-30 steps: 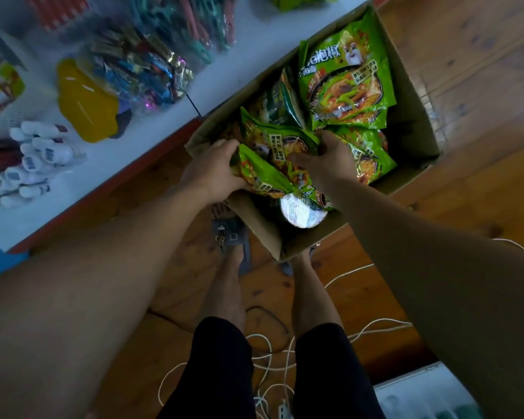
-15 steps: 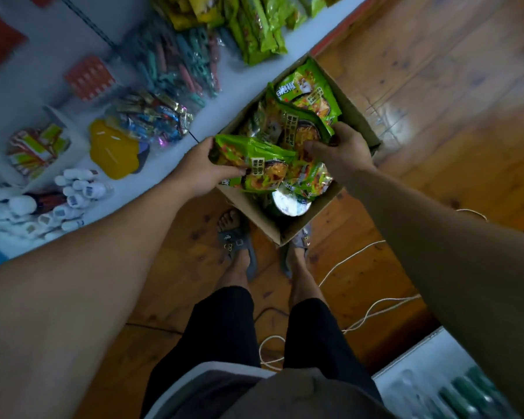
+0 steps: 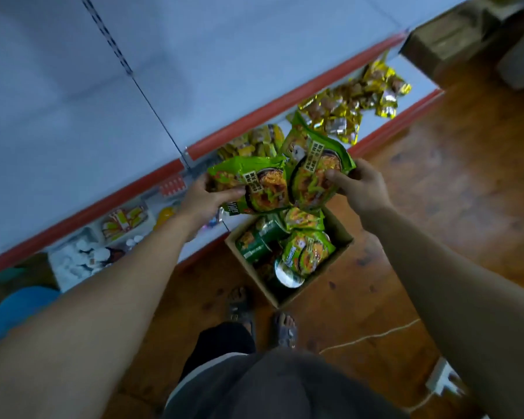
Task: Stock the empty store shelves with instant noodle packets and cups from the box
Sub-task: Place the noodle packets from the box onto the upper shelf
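Green noodle packets [image 3: 263,186], red-edged white shelves [image 3: 285,98]

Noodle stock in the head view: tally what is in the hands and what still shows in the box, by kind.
Green packets held up: 2, one in the left hand and one in the right hand.
Green packets visible in the cardboard box: 2.
Cups visible in the box: 2, one dark green, one lying with its foil lid showing.
Total: 6. Anything buried deeper cannot be counted.

Dim light – worn wooden floor [image 3: 454,207], white cable [image 3: 372,337] trailing across it.
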